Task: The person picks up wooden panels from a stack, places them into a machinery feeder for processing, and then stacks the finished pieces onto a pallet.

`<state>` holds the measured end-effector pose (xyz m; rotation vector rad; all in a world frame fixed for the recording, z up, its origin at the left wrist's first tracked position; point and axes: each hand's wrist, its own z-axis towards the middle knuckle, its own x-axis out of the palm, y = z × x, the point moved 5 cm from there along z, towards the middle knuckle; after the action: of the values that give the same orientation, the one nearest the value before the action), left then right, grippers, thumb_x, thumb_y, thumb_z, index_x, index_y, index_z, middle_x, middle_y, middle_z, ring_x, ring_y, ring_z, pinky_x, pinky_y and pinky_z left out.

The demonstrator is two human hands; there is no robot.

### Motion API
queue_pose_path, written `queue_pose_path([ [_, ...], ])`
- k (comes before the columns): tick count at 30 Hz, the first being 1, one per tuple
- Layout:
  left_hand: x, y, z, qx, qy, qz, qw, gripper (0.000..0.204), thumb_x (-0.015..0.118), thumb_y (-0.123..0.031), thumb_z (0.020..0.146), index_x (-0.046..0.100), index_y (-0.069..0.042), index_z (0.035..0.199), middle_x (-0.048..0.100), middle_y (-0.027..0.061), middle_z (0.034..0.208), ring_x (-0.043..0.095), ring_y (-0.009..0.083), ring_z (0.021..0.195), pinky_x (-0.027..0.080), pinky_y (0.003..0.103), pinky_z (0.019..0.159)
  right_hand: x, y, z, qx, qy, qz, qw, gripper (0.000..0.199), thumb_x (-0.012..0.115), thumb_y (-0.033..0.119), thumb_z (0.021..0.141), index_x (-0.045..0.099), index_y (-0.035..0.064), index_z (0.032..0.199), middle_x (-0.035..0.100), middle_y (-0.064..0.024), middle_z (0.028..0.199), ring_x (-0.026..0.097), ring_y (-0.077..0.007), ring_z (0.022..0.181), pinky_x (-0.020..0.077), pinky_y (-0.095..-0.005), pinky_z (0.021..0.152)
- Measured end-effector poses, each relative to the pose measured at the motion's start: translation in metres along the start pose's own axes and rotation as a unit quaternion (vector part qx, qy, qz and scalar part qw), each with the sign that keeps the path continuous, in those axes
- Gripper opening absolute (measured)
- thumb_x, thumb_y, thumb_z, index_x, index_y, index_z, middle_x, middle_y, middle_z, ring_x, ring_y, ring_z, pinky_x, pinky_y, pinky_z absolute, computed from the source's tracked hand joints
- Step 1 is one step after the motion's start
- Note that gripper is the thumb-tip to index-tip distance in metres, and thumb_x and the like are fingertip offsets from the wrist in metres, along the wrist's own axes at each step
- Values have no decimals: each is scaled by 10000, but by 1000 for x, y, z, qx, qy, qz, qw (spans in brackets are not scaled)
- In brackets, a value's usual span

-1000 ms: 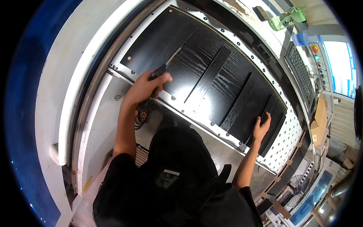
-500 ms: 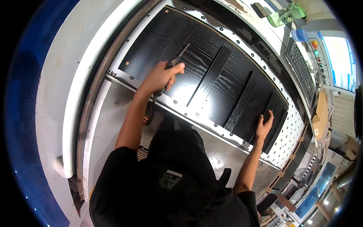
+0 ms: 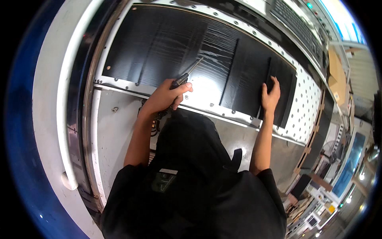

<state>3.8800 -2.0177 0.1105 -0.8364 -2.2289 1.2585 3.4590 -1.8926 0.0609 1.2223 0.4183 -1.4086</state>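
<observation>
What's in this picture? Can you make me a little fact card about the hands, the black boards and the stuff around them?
Left hand: closed round a dark-handled tool with a thin metal tip
Tool tip: points away from the person, over the boards
Right hand: open, at the boards' right end; contact unclear
Black boards: wood-grained, on a white dotted bed
Far side: black keyboard

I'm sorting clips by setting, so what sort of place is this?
Probably a workshop or factory floor: a white, dotted machine bed bears black wood-grained boards, a computer keyboard sits across from the person, and the left hand grips a thin-tipped tool.
</observation>
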Motion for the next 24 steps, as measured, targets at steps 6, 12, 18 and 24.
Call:
queue_pose_path([
  [6, 55, -7, 7, 1, 92, 32, 995, 433, 610, -419, 995, 708, 0, 1040, 483, -8, 526, 498, 97, 487, 402, 280, 529, -2, -2, -1, 33, -14, 27, 999, 489, 765, 242, 838, 622, 74, 1275, 600, -210, 1383, 504, -399, 1347, 344, -482, 1136],
  [12, 113, -18, 7, -3, 223, 64, 973, 426, 641, -434, 993, 707, -14, 1019, 517, -2, 587, 508, 93, 516, 385, 271, 532, -5, -11, -6, 49, -44, 62, 996, 514, 808, 309, 801, 653, 87, 1237, 610, -182, 1385, 493, -391, 1362, 311, -489, 1149],
  [18, 151, -27, 4, -33, 308, 73, 948, 433, 685, -450, 953, 717, -32, 1063, 530, -13, 608, 535, 85, 538, 390, 250, 531, -8, -15, -9, 65, -46, 90, 993, 528, 806, 351, 799, 663, 97, 1239, 598, -181, 1402, 457, -398, 1391, 258, -514, 1179],
  [24, 166, -29, -1, -72, 371, 95, 921, 400, 713, -392, 946, 709, -46, 1149, 568, -9, 700, 540, 81, 606, 421, 249, 573, -6, -18, -11, 77, -59, 110, 989, 519, 801, 364, 793, 674, 110, 1227, 595, -177, 1400, 434, -398, 1406, 234, -534, 1193],
])
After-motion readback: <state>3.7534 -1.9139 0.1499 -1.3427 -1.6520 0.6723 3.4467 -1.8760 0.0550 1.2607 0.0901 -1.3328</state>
